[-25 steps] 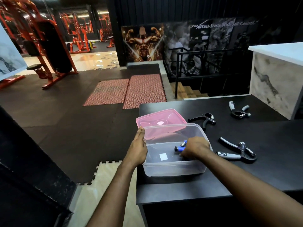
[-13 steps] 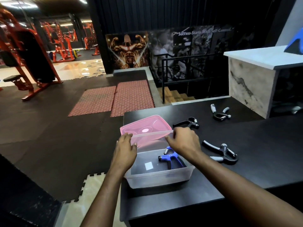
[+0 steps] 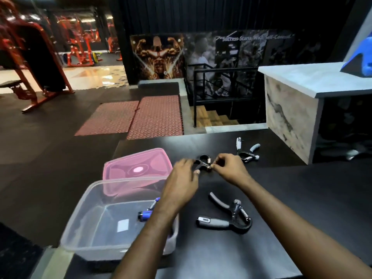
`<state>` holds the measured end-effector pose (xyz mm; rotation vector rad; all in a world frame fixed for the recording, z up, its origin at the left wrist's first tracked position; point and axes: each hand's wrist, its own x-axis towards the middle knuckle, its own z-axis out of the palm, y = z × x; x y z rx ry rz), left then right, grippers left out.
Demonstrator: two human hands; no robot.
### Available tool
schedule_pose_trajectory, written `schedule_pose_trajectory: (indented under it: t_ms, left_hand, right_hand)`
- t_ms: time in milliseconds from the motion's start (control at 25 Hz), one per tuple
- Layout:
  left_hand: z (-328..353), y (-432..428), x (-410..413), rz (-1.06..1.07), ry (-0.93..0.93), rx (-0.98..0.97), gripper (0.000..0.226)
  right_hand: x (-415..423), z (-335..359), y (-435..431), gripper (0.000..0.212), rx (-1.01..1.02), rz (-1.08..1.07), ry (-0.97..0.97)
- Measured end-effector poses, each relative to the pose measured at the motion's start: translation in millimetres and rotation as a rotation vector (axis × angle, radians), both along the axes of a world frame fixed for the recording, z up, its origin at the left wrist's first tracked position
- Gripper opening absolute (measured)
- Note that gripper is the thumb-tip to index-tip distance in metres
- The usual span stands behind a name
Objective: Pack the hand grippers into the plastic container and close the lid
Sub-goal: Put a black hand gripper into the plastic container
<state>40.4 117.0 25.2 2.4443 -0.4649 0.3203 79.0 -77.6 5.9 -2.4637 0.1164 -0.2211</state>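
A: What are the fingers doing?

B: The right hand point(image 3: 229, 170) is pinching its fingertips point(image 3: 215, 166) onto the spring end of the black hand gripper point(image 3: 205, 162), and the left hand point(image 3: 181, 182) is closing its fingers on the other side. Both are clamping on that 1 gripper, just beyond the clear plastic container point(image 3: 96, 224).

A: Which step is this?

B: I judge it as picking up gripper 2 of 4. The blue gripper point(image 3: 148, 210) is lying inside already; the grey-handled gripper point(image 3: 225, 218) and the white-handled gripper point(image 3: 246, 151) are waiting on the black table point(image 3: 302, 198). Next, it needs lifting and carrying back over the rim. The pink lid point(image 3: 138, 168) is lying behind the container.

A: Changed from half a second back?

B: Both hands have left the container's rim and reached forward.
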Motion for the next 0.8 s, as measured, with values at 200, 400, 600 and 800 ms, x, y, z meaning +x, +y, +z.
schedule_pose_trajectory:
  t_ms: [200, 400, 600, 800]
  left_hand:
    - [-44.9, -74.4, 16.4, 0.361, 0.160, -0.020, 0.042]
    - [-92.9, -67.7, 16.3, 0.626, 0.289, 0.048, 0.053]
    - [-115.0, -54.9, 25.2, 0.638, 0.286, 0.197, 0.062]
    - [-126.8, -52.1, 25.7, 0.613, 0.261, 0.283, 0.062]
  right_hand:
    - [60.2, -30.9, -46.0, 0.016, 0.043, 0.296, 0.055]
    - [102.3, -41.8, -25.8, 0.039, -0.116, 0.570, 0.062]
    - [134.0, -43.7, 11.3, 0.087, -0.320, 0.834, 0.107]
    - [158.1, -42.8, 33.0, 0.119, -0.496, 1.035, 0.202]
